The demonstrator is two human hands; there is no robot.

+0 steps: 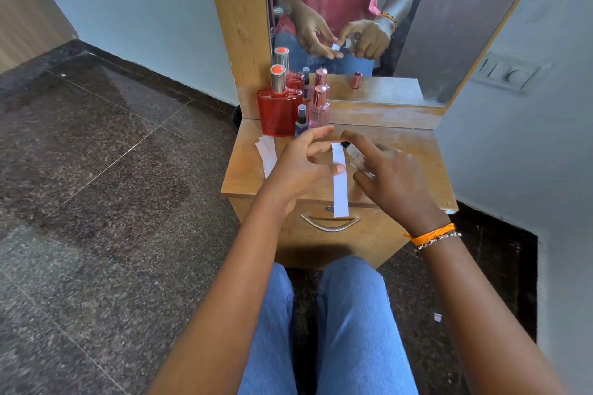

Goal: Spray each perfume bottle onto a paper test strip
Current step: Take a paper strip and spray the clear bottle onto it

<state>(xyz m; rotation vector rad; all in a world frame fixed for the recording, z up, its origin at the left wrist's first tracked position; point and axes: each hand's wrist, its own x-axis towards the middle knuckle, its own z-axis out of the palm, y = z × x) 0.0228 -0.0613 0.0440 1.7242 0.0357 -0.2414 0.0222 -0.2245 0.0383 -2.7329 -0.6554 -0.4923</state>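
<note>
My left hand (301, 163) pinches a white paper test strip (340, 189) between thumb and fingers; the strip hangs down over the table's front edge. My right hand (391, 179) grips a small clear perfume bottle (357, 160), forefinger on its dark nozzle, which points at the strip's top. At the back left of the wooden table (244, 179) stand a red perfume bottle (278, 114) with a silver cap, a small dark blue spray bottle (301, 121) and a pink bottle (319, 111).
A stack of spare paper strips (267, 152) lies left of my left hand. A mirror (449, 42) rises behind the table and shows a pink cap (355, 80) in reflection. A drawer handle (330, 224) sits below the tabletop. My knees are under the front edge.
</note>
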